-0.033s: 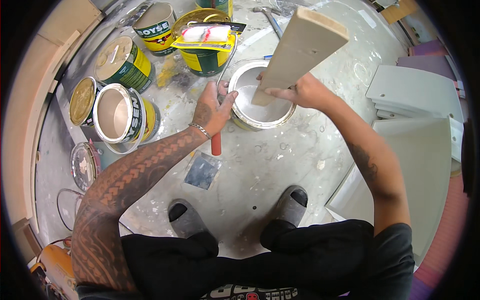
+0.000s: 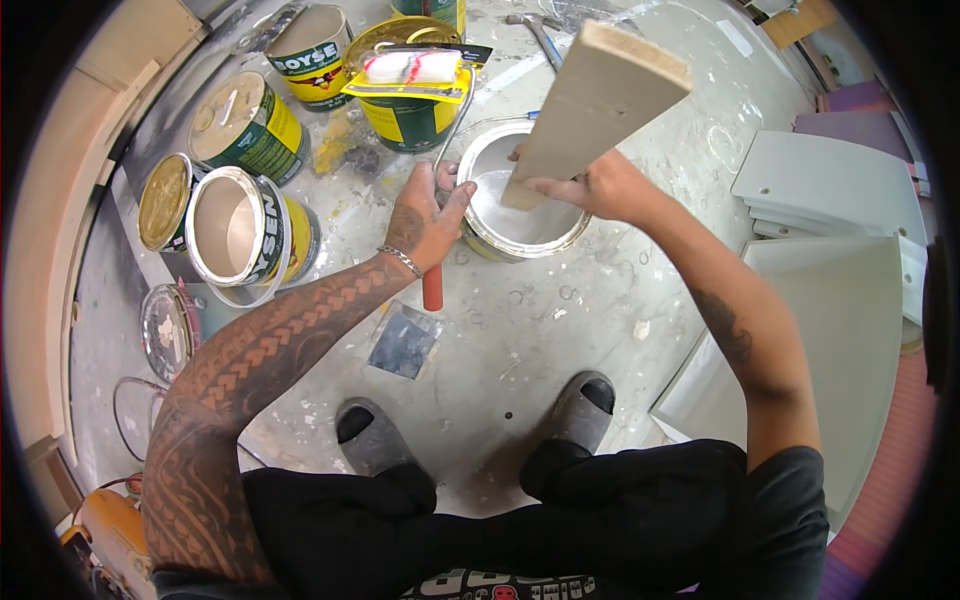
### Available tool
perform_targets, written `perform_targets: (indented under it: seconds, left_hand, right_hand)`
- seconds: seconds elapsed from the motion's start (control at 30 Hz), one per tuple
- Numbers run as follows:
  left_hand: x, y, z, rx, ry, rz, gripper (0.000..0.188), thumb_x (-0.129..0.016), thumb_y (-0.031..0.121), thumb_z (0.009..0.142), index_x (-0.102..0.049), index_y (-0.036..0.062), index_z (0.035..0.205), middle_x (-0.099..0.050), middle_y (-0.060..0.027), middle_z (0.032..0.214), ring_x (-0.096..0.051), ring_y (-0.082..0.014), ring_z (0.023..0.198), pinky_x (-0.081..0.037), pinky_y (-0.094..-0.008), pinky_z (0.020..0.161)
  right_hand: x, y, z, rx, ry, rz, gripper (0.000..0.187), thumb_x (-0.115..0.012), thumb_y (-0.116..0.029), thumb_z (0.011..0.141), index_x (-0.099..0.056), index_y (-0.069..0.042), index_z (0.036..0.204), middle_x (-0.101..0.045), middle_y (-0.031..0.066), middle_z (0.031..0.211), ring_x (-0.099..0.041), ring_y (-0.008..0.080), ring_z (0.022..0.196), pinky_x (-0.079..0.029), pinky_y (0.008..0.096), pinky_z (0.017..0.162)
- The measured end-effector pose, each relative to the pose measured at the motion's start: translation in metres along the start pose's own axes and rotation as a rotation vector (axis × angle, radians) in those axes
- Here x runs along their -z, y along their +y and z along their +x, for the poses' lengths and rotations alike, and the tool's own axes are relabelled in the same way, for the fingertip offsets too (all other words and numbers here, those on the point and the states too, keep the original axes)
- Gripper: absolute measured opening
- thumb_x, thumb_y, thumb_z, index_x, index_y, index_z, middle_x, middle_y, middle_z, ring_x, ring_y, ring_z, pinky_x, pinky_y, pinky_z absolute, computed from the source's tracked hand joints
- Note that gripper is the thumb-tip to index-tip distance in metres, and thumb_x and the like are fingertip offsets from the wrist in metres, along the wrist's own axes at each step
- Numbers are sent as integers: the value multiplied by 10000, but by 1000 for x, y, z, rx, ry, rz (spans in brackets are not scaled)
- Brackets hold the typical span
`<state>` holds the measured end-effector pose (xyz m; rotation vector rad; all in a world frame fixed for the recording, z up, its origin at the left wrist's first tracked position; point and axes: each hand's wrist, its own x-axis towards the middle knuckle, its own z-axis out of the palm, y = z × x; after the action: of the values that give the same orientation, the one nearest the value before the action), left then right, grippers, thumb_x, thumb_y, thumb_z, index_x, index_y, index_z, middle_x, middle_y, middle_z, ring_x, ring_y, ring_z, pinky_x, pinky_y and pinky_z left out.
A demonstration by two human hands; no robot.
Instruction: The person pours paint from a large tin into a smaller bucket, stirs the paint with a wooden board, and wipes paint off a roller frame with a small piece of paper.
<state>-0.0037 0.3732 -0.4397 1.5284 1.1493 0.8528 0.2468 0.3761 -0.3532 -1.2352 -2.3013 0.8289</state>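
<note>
Your right hand is tightly gripping a wooden board, pointing it into an open paint can well in from the floor's left edge; your left hand is clasping a red-handled roller frame. You're probably stirring; the next stroke is calling for a steady can.

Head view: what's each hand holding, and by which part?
Right hand: pale board, near its lower end. Left hand: red-handled tool, gripped between the exposed handle end and its metal rod, at the rim of the open can.
</note>
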Motion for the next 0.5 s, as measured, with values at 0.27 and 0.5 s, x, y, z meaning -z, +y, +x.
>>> perform_targets:
  seconds: [0.27,0.5]
  left_hand:
    - [5,-7,1,-75,69,39,295,-667,224,962,-471,10,1014,-601,-134,1046,-646,-187,693,-525,-327,615]
    - [0,2,0,-50,69,59,293,-681,217,937,-530,-5,1055,-620,-135,906,-667,-240,832,-515,-397,775]
  right_hand:
    - [9,-16,-5,44,46,32,320,-772,-199,851,-708,-66,1135,-714,150,1089,-680,308,988,-542,394,876]
    - [5,-1,-2,61,191,-70,307,-754,-180,884,-708,-82,1171,-711,114,1115,-671,284,1017,-538,389,878]
